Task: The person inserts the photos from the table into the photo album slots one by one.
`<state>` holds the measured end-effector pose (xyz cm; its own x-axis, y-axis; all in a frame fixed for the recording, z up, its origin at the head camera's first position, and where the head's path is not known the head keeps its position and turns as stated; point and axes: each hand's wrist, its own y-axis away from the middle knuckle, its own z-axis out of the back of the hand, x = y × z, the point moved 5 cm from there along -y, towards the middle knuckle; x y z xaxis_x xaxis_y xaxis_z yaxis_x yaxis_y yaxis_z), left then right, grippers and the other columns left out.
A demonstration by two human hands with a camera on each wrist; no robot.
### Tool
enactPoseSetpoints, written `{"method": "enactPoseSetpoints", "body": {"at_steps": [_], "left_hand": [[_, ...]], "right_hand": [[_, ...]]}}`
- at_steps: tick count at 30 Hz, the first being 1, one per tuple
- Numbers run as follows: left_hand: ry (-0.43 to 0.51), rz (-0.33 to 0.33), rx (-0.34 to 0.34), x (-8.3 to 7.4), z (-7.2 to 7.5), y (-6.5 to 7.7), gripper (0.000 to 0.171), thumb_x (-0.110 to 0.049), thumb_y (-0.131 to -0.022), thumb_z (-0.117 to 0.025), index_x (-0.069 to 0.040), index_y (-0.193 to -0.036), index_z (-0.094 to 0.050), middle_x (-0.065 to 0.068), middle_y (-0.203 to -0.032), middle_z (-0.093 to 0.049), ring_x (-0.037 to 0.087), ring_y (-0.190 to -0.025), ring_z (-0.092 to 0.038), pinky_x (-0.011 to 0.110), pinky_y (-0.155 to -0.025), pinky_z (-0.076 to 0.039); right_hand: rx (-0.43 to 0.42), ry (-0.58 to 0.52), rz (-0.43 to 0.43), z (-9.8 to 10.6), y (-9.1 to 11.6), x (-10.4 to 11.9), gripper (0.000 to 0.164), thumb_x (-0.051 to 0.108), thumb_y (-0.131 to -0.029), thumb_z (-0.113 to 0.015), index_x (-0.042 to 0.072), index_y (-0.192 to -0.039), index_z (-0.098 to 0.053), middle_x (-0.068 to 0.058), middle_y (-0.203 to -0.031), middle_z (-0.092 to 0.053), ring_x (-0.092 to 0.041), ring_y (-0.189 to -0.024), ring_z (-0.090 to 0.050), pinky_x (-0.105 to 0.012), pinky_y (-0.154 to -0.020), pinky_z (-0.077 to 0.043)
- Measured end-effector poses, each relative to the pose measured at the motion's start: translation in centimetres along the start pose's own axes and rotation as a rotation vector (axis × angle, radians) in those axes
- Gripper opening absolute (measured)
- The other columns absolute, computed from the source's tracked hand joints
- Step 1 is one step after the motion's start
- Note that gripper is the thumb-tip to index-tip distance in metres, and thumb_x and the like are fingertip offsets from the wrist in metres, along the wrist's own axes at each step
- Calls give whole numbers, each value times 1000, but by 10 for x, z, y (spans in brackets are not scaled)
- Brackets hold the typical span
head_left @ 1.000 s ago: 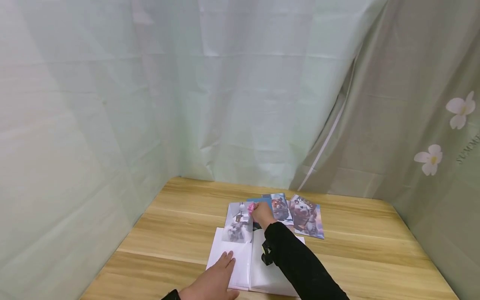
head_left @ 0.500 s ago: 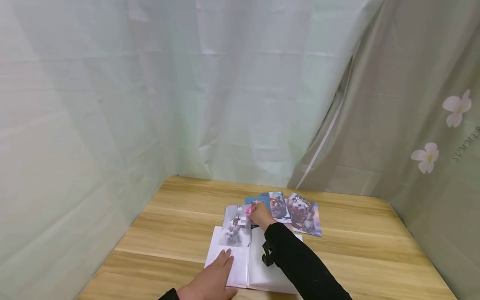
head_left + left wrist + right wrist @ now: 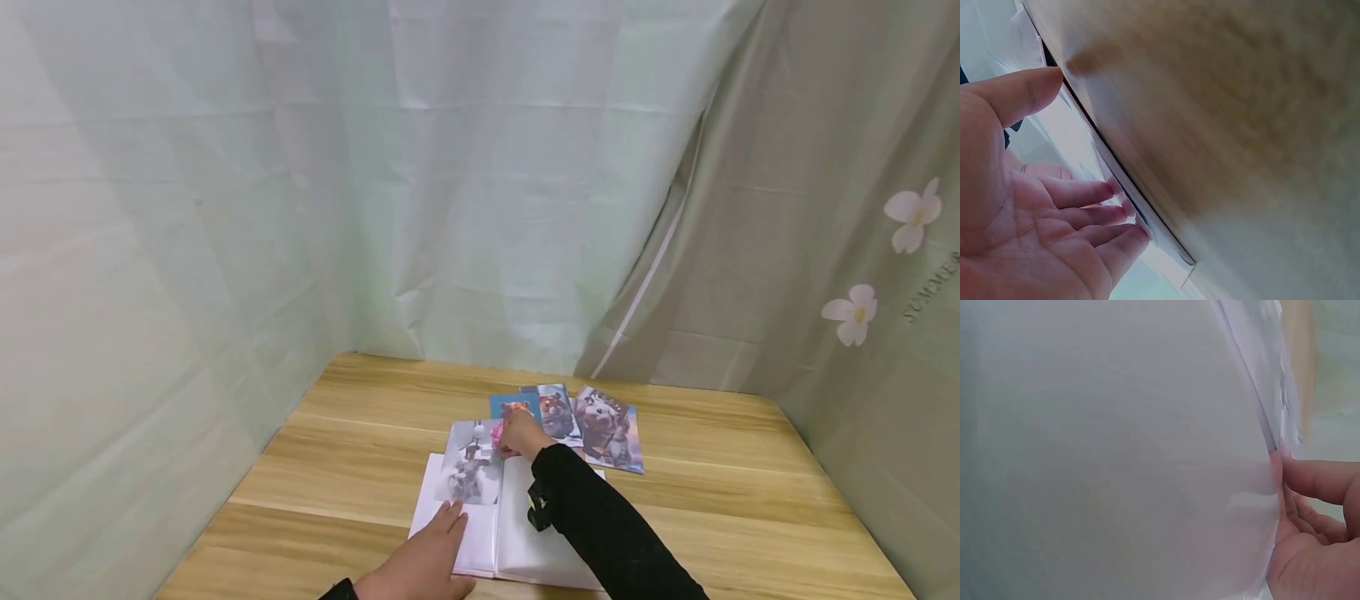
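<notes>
An open photo album (image 3: 540, 542) with white pages lies on the table. A photo (image 3: 468, 467) of a pale furry animal overlaps the top of its left page; the photo's lower part looks hazy under a clear pocket. My right hand (image 3: 522, 435) pinches the photo's right edge near a pink patch. In the right wrist view, thumb and fingers (image 3: 1316, 481) grip at the album's edge beside clear plastic. My left hand (image 3: 427, 554) rests with extended fingers on the lower left page. The left wrist view shows those fingers (image 3: 1116, 244) against the album's edge.
Behind the album lie several animal pictures: a blue one (image 3: 504, 403) partly hidden by the right hand, one of a brown animal (image 3: 558, 414), and a crowned one (image 3: 609, 425). Pale curtains (image 3: 487, 208) enclose the wooden table (image 3: 337, 458).
The right hand has drawn the photo down toward me, farther over the left page, uncovering more of the blue picture behind. The left hand stays on the page.
</notes>
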<state>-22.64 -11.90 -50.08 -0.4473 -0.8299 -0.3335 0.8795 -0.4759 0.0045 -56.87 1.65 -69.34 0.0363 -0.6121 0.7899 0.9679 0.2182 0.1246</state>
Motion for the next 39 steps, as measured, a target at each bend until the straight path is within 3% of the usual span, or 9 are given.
{"method": "enactPoseSetpoints", "body": {"at_steps": [3, 5, 7, 10, 11, 14, 21, 31, 39], "left_hand": [[-10, -1, -7, 0, 0, 0, 81, -39, -81, -79, 15, -134, -52, 30, -145, -46, 46, -135, -43, 47, -109, -41], [-13, 2, -6, 0, 0, 0, 81, -39, -81, -79, 15, -134, -52, 30, -145, -46, 46, -135, -44, 47, -109, -41], [-17, 4, -4, 0, 0, 0, 81, -40, -81, -79, 15, -134, -52, 29, -145, -47, 45, -135, -44, 46, -109, -41], [-21, 4, 1, 0, 0, 0, 79, -39, -82, -78, 14, -134, -53, 28, -146, -46, 45, -135, -44, 46, -109, -41], [-24, 2, 0, -1, 0, 1, 78, -38, -82, -78, 14, -134, -53, 28, -146, -47, 45, -135, -44, 45, -109, -42], [-37, -3, -6, 0, 0, 1, 74, -35, -84, -78, 13, -134, -53, 28, -146, -47, 44, -134, -45, 45, -109, -42], [-78, -4, -6, -1, 1, 2, 66, -32, -88, -76, 11, -134, -55, 26, -145, -48, 43, -134, -46, 44, -108, -43], [-91, -4, 11, 0, 0, 1, 66, -33, -89, -75, 10, -134, -55, 26, -146, -48, 42, -134, -46, 42, -107, -44], [-114, -22, -3, -2, 1, 0, 65, -34, -89, -74, 11, -133, -56, 26, -145, -49, 42, -133, -47, 43, -107, -44]], "right_hand": [[6, -67, 12, 21, 38, 39, 75, 6, -75, -82, 12, -144, -55, -4, -125, -68, -20, -65, -66, -33, -54, -58], [-18, 9, 18, 43, 77, 83, 45, 4, -81, -76, 0, -124, -67, -9, -116, -70, -25, -69, -67, -37, -56, -57], [-68, 62, 97, 62, 113, 121, 26, 1, -80, -70, -7, -105, -70, -13, -110, -72, -24, -70, -65, -35, -55, -53], [-114, 197, 154, 80, 149, 162, 12, -2, -86, -64, -10, -92, -69, -19, -105, -71, -30, -84, -66, -38, -67, -53], [-119, 212, 166, 82, 156, 169, 15, -2, -88, -63, -10, -98, -71, -20, -103, -71, -33, -91, -67, -40, -74, -55], [-114, 269, 222, 83, 163, 181, 24, -6, -90, -61, -7, -112, -71, -19, -108, -71, -36, -104, -66, -45, -89, -55], [-65, 403, 335, 75, 160, 191, 30, -13, -82, -65, -1, -107, -75, -12, -101, -74, -30, -98, -68, -41, -87, -55], [110, 500, 296, 68, 161, 196, 41, -14, -94, -50, 5, -125, -69, -10, -123, -68, -30, -118, -61, -42, -98, -51], [173, 553, 328, 65, 164, 204, 35, -10, -97, -52, 4, -125, -70, -10, -121, -69, -28, -116, -62, -40, -98, -51]]}}
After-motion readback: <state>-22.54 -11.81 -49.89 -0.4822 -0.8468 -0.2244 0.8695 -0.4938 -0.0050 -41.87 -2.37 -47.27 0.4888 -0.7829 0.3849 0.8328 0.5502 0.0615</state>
